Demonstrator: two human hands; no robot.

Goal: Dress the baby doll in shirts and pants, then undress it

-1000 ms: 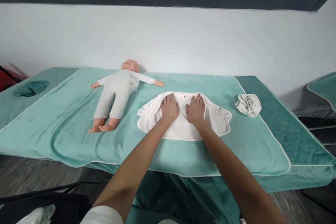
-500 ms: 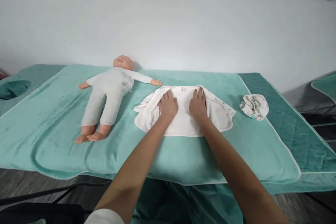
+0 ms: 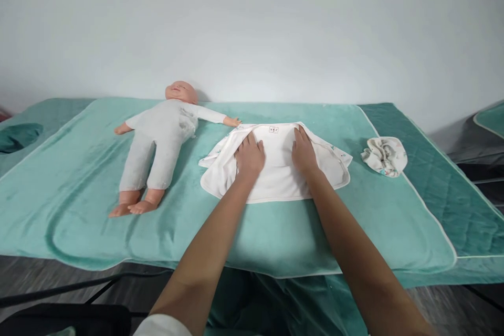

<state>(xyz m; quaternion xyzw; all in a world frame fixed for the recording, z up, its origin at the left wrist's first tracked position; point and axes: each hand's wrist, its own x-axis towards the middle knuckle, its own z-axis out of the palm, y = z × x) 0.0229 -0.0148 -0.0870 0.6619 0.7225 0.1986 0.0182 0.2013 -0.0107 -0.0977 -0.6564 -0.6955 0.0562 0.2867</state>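
Holding the white cloth shirt (image 3: 276,164) open: left hand (image 3: 251,155) at its ten o'clock, right hand (image 3: 304,151) at two, half-curled, grip unclear!

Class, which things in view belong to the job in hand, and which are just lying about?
Belong to the job, it seems:
- white garment, spread open
- left hand and right hand, both on the garment

Lying about, apparently:
- doll, on its back, untouched
- crumpled patterned cloth, untouched

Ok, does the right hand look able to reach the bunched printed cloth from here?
Probably yes: the right hand rests on the spread baby shirt, with only that shirt's side and flat green blanket between it and the bunched printed cloth.
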